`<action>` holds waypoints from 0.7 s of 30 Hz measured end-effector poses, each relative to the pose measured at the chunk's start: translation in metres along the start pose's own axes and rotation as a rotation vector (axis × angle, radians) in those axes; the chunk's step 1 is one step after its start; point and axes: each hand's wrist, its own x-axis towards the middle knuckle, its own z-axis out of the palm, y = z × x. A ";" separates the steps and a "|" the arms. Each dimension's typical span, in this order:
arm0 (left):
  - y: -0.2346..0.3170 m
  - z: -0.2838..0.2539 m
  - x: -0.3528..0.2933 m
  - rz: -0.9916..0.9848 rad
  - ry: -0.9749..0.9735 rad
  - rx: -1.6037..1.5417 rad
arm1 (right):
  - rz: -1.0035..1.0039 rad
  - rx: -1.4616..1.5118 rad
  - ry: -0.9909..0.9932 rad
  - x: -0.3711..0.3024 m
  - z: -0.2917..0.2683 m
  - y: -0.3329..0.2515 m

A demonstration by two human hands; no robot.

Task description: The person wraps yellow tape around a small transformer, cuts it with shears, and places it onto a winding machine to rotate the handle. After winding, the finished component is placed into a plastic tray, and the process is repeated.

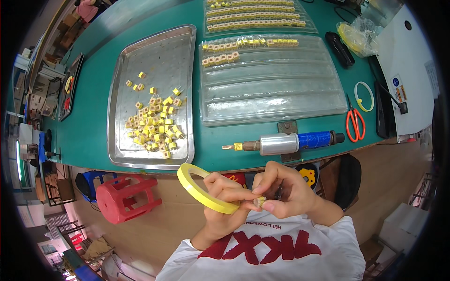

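My left hand (226,200) is closed, with a ring-shaped roll of yellow tape (202,199) hanging on its fingers. Between the fingertips of both hands is a small yellow-wrapped part (259,201) with thin pins, mostly covered by the fingers. My right hand (291,193) pinches it from the right side, thumb and forefinger bent around it. Both hands are in front of the bench's near edge, close to my chest. On the bench, a metal tray (159,51) carries a loose pile of similar yellow-and-brown pinned parts (154,122).
A clear plastic tray (272,96) has rows of parts at its far side; another filled tray (255,28) lies behind. A silver-and-blue cylindrical tool (281,144) sits at the near edge. Right of it are orange-handled scissors (355,125) and a pale ring (371,96). A red stool (124,199) stands below left.
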 end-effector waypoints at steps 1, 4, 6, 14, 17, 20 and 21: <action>0.000 0.000 0.000 0.005 -0.004 0.012 | 0.025 -0.019 0.007 -0.001 0.001 -0.001; -0.001 -0.002 0.000 0.012 -0.021 0.033 | 0.040 -0.104 0.036 -0.002 0.004 -0.005; -0.003 -0.003 0.001 0.015 -0.034 0.048 | 0.025 -0.142 0.024 0.001 0.003 -0.008; -0.004 -0.008 -0.005 -0.215 -0.047 -0.343 | -0.034 -0.036 -0.106 0.006 -0.003 -0.003; -0.008 -0.008 -0.005 -0.252 -0.055 -0.426 | -0.082 -0.077 -0.086 0.010 -0.004 0.001; -0.010 -0.009 -0.004 -0.192 -0.056 -0.355 | -0.139 -0.101 -0.084 0.013 -0.006 0.005; -0.010 -0.010 -0.002 -0.154 -0.071 -0.281 | -0.155 -0.106 -0.058 0.013 -0.006 0.006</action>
